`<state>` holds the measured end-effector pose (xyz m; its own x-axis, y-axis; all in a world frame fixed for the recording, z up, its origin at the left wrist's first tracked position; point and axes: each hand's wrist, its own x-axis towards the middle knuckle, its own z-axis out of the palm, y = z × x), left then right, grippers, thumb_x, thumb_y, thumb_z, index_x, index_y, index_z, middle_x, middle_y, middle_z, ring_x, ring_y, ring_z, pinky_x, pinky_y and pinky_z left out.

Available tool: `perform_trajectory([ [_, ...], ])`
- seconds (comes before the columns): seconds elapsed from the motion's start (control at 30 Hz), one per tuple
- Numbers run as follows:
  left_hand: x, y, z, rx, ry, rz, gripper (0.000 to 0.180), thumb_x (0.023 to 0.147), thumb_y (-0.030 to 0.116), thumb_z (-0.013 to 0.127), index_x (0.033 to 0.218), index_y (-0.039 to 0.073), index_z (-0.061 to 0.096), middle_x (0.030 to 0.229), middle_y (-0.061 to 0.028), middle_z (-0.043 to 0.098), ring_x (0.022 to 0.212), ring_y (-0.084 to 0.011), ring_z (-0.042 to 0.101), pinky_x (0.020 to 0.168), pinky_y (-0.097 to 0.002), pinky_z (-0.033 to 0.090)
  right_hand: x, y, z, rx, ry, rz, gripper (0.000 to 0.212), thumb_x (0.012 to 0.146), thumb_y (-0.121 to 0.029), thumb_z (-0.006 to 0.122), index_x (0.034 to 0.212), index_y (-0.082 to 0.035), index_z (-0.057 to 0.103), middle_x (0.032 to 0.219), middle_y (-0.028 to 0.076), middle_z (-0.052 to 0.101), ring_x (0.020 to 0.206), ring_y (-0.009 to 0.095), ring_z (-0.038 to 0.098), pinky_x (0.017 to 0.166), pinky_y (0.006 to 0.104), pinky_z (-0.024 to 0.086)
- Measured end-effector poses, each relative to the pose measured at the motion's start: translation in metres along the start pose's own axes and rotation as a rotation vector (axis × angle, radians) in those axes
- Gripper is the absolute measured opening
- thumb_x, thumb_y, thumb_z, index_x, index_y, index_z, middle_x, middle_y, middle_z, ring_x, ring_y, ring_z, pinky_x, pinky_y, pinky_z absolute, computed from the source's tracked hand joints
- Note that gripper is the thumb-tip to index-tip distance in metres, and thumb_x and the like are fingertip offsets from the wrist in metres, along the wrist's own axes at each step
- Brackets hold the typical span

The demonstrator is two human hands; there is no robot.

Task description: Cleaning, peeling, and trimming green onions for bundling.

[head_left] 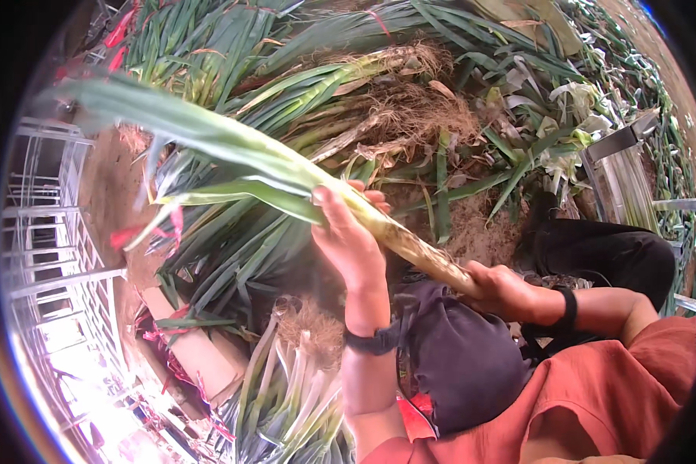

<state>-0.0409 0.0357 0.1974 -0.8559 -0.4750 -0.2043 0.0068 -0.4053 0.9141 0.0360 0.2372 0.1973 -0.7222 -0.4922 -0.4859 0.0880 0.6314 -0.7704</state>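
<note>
A long leek (298, 164) is held slantwise across my front, its green leaves toward the upper left and its pale, earth-stained base toward the lower right. My left hand (349, 238) is closed round the stalk about midway, with the thumb beside a drooping leaf. At the base end, my right hand (509, 292) grips the leek, and its fingers hide the tip. Behind the held leek lies a heap of others, with brown, tangled roots (417, 112). Below my left forearm, another bunch of leeks (294, 387) lies with its roots toward the far side.
A metal-edged frame (622, 174) with pale stalks in it stands at the right. Cut leaves (518, 166) and peelings litter the ground nearby. To the left are a white metal rack (62, 282), a flat cardboard piece (197, 356) and red ties (170, 224).
</note>
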Motion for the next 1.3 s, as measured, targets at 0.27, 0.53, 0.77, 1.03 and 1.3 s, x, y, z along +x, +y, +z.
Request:
perform_trajectory([
  [0.27, 0.082, -0.089, -0.028, -0.295, 0.227, -0.533, 0.037, 0.094, 0.032, 0.036, 0.094, -0.003, 0.048, 0.078, -0.0151, 0.057, 0.065, -0.0239, 0.059, 0.056, -0.0348, 0.050, 0.052, 0.013, 0.016, 0.518, -0.120, 0.081, 0.047, 0.083, -0.034, 0.063, 0.106, 0.005, 0.051, 0.078, -0.002, 0.052, 0.070, 0.006, 0.048, 0.060, 0.0237, 0.043],
  [0.53, 0.013, -0.140, -0.069, -0.174, -0.497, -1.204, 0.031, 0.090, 0.023, 0.036, 0.096, -0.003, 0.052, 0.076, -0.0143, 0.058, 0.057, -0.0239, 0.059, 0.044, -0.0287, 0.048, 0.124, 0.037, -0.021, 0.565, 0.078, 0.179, 0.052, 0.090, -0.048, 0.045, 0.071, -0.001, 0.059, 0.056, -0.002, 0.045, 0.049, 0.006, 0.036, 0.042, 0.0263, 0.030],
  [0.77, -0.046, -0.136, -0.055, 0.305, -0.842, -0.931, 0.024, 0.086, 0.025, 0.049, 0.088, 0.004, 0.060, 0.068, -0.0116, 0.059, 0.052, -0.0226, 0.057, 0.045, -0.0319, 0.043, 0.179, 0.003, -0.044, 0.616, 0.203, 0.019, 0.044, 0.091, -0.035, 0.039, 0.082, 0.003, 0.058, 0.061, 0.004, 0.052, 0.054, 0.011, 0.043, 0.048, 0.0281, 0.035],
  [1.03, 0.066, -0.148, -0.104, 0.643, -0.181, -0.546, 0.032, 0.090, 0.028, 0.048, 0.097, 0.000, 0.062, 0.087, -0.0169, 0.064, 0.083, -0.0213, 0.062, 0.067, -0.0322, 0.049, 0.115, 0.014, -0.023, -0.099, 0.249, -0.107, 0.024, 0.083, -0.021, 0.053, 0.079, 0.003, 0.050, 0.064, 0.023, 0.056, 0.064, 0.042, 0.056, 0.057, 0.0450, 0.045],
  [1.3, 0.111, -0.115, -0.069, -0.230, 0.023, -0.437, 0.060, 0.091, 0.045, 0.044, 0.129, 0.001, 0.032, 0.124, -0.0197, 0.042, 0.115, -0.0301, 0.044, 0.095, -0.0399, 0.038, 0.064, 0.034, 0.002, -0.261, 0.250, -0.138, 0.024, 0.078, -0.019, 0.059, 0.089, -0.001, 0.048, 0.076, 0.020, 0.058, 0.067, 0.039, 0.057, 0.058, 0.0451, 0.046],
])
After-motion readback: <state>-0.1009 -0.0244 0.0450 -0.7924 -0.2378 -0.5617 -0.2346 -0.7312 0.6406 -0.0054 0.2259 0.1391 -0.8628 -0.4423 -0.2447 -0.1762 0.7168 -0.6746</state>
